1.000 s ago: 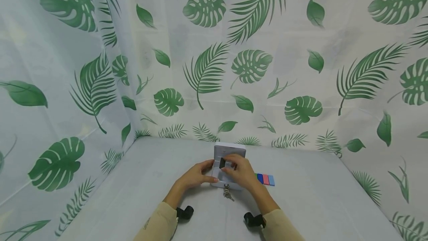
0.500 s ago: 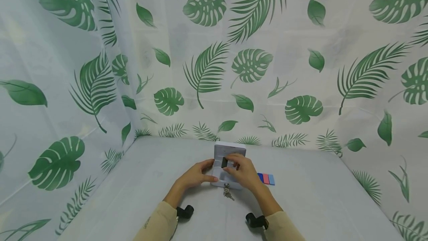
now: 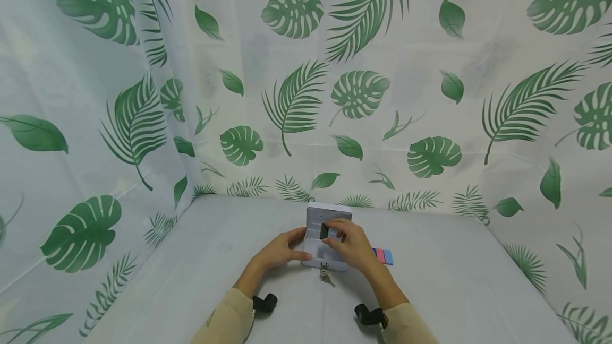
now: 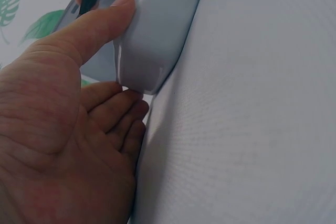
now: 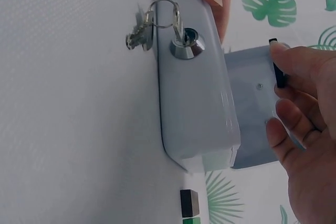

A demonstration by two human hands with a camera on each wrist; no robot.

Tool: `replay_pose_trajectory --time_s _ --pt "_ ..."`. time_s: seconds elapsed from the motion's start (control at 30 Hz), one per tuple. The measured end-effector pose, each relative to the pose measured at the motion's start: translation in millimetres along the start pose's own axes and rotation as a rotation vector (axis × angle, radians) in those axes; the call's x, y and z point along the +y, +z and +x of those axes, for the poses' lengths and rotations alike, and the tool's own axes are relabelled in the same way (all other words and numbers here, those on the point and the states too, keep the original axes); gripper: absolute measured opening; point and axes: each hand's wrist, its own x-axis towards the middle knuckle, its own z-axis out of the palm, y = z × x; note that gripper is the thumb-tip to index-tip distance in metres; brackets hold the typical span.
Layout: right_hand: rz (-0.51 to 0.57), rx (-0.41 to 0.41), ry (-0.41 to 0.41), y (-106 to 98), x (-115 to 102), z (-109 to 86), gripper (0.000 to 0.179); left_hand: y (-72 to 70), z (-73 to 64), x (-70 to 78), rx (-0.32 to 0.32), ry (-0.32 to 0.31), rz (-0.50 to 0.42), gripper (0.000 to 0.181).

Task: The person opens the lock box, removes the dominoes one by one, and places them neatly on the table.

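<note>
A small grey metal cash box stands on the table with its lid raised at the back. My left hand grips the box's left side, thumb on the front rim and fingers against the side wall. Over the box, my right hand pinches a small flat black block between thumb and fingertips. In the right wrist view the black block shows nearly edge-on before the lid. A key sits in the front lock, with more keys hanging from its ring.
Coloured blocks, pink and light blue among them, lie right of the box, partly behind my right hand. A black block and a green one appear beside the box in the right wrist view. Leaf-printed cloth backs the white table.
My right hand has shifted slightly to the right with the black block over the box, hiding more of the coloured blocks. The left hand stays in place on the box.
</note>
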Motion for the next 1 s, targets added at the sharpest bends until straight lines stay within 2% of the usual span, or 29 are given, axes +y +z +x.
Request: replay_pose_trajectory --time_s 0.3,0.6,1.0 --pt "0.004 0.029 -0.015 -7.7 4.3 -1.0 0.039 -0.4 -0.3 1.9 0.006 -0.008 0.008 0.085" --pt "0.026 0.025 -0.016 -13.0 3.8 -2.1 0.039 -0.8 -0.2 1.5 0.007 -0.004 0.015 0.084" --pt "-0.020 0.034 0.012 -25.5 5.5 -2.7 0.040 -1.0 0.1 0.3 0.006 -0.008 0.025 0.085"
